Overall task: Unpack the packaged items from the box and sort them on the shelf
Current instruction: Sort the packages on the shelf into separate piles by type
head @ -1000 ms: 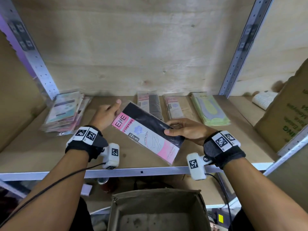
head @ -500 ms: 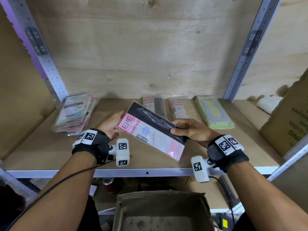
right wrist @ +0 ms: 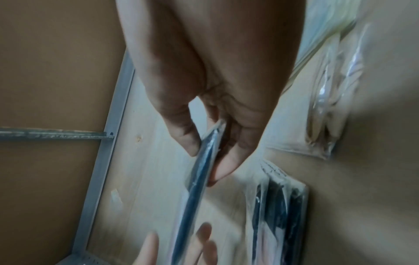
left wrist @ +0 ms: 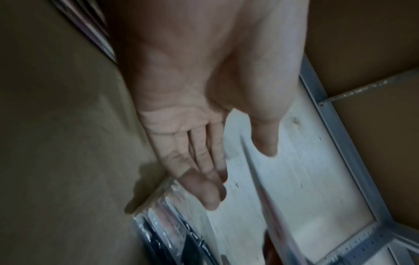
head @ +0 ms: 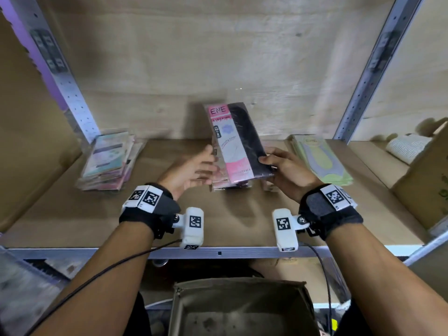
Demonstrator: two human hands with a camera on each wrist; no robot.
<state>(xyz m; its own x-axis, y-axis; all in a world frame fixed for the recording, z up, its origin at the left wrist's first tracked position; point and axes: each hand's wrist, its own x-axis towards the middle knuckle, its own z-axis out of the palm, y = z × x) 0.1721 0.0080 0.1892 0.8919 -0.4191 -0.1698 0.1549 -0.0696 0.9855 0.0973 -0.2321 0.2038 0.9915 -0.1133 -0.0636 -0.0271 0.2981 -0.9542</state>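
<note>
Right hand (head: 288, 173) pinches the lower right edge of the packet (head: 236, 141), thumb on top, fingers beneath; packet held tilted up above the shelf (head: 72, 214). Left hand (head: 191, 170) flat, fingers straight, just beside the packet's left edge; contact unclear. Box (head: 242, 309) nearest, below the shelf. Under the packet: a dark stack (right wrist: 281, 206). Left: pastel stack (head: 109, 161). Right: green stack (head: 320, 158).

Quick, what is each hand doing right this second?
Left hand: open, fingers straight, holding nothing, beside the pink and black packet.
Right hand: pinching that packet's edge between thumb and fingers.
</note>
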